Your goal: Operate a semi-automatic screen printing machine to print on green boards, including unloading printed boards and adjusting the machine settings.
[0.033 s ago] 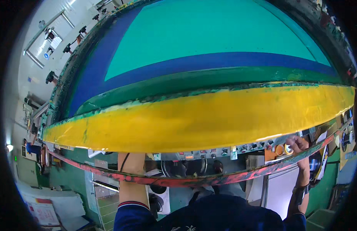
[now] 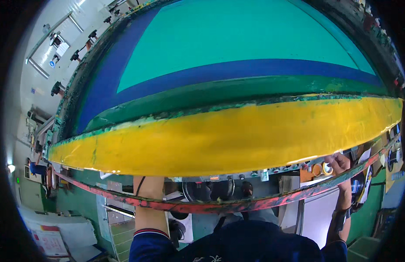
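A large printing screen fills the upper half, its teal mesh (image 2: 246, 37) bordered in blue with a dark green ink-like band (image 2: 202, 94) along the near side. Yellow covering (image 2: 228, 137) wraps the screen's near edge. My left forearm (image 2: 151, 214) reaches up beneath that edge, which hides the left hand. By the right end of the yellow edge is my right hand (image 2: 340, 162), fingers curled together, their tips partly behind the edge. Whether anything is in them I cannot make out. A red bar (image 2: 202, 206) smeared with dark green crosses in front of both forearms.
A control panel (image 2: 241, 175) with knobs shows under the yellow edge. Round orange-rimmed containers (image 2: 316, 169) sit beside my right hand. Black clamp knobs (image 2: 58, 88) line the left side. Another person (image 2: 37, 168) stands far left. White sheets (image 2: 62, 231) lie lower left.
The screen's yellow near edge has dropped slightly, covering a little more of the control panel and of my right fingertips. My arms are nearly still.
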`<state>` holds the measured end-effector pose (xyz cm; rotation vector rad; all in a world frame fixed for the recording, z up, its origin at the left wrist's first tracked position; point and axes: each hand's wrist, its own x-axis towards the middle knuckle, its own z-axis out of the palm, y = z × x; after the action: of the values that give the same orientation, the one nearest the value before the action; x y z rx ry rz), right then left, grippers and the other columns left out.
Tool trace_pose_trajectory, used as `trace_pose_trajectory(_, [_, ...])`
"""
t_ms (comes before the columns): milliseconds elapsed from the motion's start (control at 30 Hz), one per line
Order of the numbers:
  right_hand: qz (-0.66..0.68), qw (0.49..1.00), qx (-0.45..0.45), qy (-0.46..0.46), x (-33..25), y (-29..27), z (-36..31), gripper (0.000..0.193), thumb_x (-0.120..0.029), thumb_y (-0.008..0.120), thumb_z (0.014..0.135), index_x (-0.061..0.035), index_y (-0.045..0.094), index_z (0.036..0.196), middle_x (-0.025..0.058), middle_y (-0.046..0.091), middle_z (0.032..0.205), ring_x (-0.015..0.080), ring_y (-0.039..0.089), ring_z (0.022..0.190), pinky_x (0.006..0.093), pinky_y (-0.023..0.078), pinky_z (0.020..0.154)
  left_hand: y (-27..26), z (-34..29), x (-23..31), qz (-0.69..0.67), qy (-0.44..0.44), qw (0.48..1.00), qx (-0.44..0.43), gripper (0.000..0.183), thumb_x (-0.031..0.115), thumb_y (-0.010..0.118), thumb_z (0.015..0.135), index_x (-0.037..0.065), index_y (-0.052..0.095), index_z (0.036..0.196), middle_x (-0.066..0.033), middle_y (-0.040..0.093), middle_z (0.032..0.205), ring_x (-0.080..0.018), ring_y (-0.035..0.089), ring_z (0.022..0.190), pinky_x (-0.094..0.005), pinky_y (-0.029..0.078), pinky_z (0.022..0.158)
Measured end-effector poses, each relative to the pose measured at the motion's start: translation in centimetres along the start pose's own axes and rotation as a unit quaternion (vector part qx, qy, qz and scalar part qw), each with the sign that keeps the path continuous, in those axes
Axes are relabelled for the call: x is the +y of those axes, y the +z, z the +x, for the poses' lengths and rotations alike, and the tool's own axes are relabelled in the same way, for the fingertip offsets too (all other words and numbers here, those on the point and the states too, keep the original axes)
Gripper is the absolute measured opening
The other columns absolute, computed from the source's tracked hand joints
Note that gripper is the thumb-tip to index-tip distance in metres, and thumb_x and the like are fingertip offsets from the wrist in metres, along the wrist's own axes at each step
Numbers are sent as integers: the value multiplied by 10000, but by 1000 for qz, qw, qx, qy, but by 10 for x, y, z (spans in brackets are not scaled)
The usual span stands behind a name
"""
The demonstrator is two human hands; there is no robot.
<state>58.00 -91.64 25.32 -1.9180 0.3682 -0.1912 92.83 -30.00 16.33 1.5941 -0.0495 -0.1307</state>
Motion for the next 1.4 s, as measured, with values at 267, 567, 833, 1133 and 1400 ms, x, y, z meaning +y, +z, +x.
trace_pose_trajectory(267, [-142, 988, 53, -11, 80, -35, 37, 430, -318, 590, 931, 41, 602, 1168, 159, 651, 1183, 261, 612, 1082, 382, 471, 926, 13, -4, 12, 0, 9, 999, 32, 253, 181, 506, 969, -15, 580, 1109, -138, 642, 1089, -263, 599, 1035, -382, 479, 922])
trace_pose_trajectory(567, [-18, 998, 63, 7, 61, -29, 44, 528, -407, 534, 935, 29, 549, 1231, 157, 633, 1215, 264, 590, 1117, 389, 452, 956, 12, 0, 26, 12, 23, 997, 68, 282, 211, 486, 982, -16, 580, 1121, -127, 646, 1088, -245, 597, 1017, -367, 476, 907])
trace_pose_trajectory(833, [164, 986, -23, -8, 8, 2, 137, 614, -487, 484, 939, 19, 503, 1287, 154, 617, 1243, 267, 571, 1148, 395, 435, 983, 20, -9, 24, -14, 15, 995, 100, 308, 237, 468, 994, -16, 580, 1131, -117, 649, 1086, -229, 596, 1001, -354, 472, 893])
trace_pose_trajectory(1133, [408, 893, -189, -7, -39, 49, 222, 712, -577, 429, 943, 7, 450, 1350, 151, 599, 1274, 270, 549, 1183, 402, 416, 1014, 30, -72, 43, -47, 27, 982, 181, 339, 266, 448, 1007, -16, 581, 1143, -106, 653, 1085, -211, 595, 983, -339, 469, 877])
trace_pose_trajectory(1400, [504, 819, -275, 2, -39, 56, 130, 799, -656, 379, 947, -4, 403, 1406, 149, 583, 1302, 272, 530, 1213, 408, 399, 1041, 44, -199, 46, -135, 17, 959, 250, 368, 292, 431, 1019, -16, 581, 1153, -96, 656, 1083, -195, 593, 967, -326, 466, 863])
